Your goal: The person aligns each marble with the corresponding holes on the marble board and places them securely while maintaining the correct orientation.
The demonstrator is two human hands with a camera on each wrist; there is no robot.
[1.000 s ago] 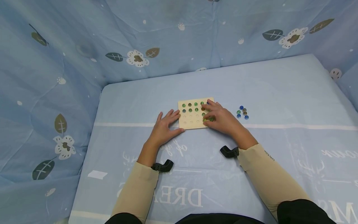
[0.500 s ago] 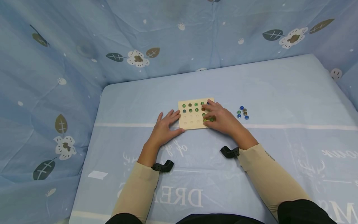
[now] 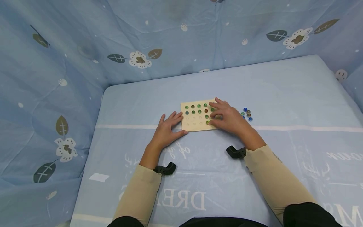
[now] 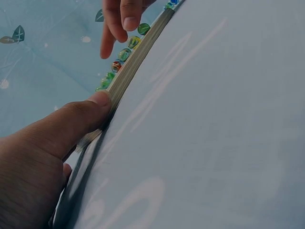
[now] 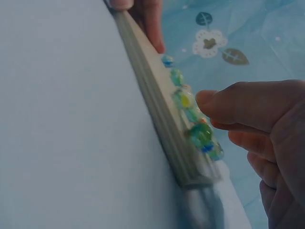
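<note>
A pale wooden board (image 3: 194,120) with rows of round hollows lies on the table. Glass marbles (image 3: 199,111) fill much of its two far rows, and more sit near its right end. My left hand (image 3: 166,130) holds the board's near left corner, thumb on the front edge and fingers at the left side. Over the right end hovers my right hand (image 3: 228,119), fingers loosely bent, with a gap between thumb and forefinger. Nothing shows between them in the right wrist view, where a green marble (image 5: 201,135) sits on the board close by the thumb. Some right-end hollows are hidden.
Several loose marbles (image 3: 249,115) in blue, green and brown lie just right of my right hand, partly covered by it. A light blue cloth covers the table (image 3: 198,176). A patterned fabric curtain (image 3: 175,34) rises behind the far edge.
My right hand has shifted slightly right and up from the board, its fingertips off the marbles they covered. The left hand and the board have stayed put.
</note>
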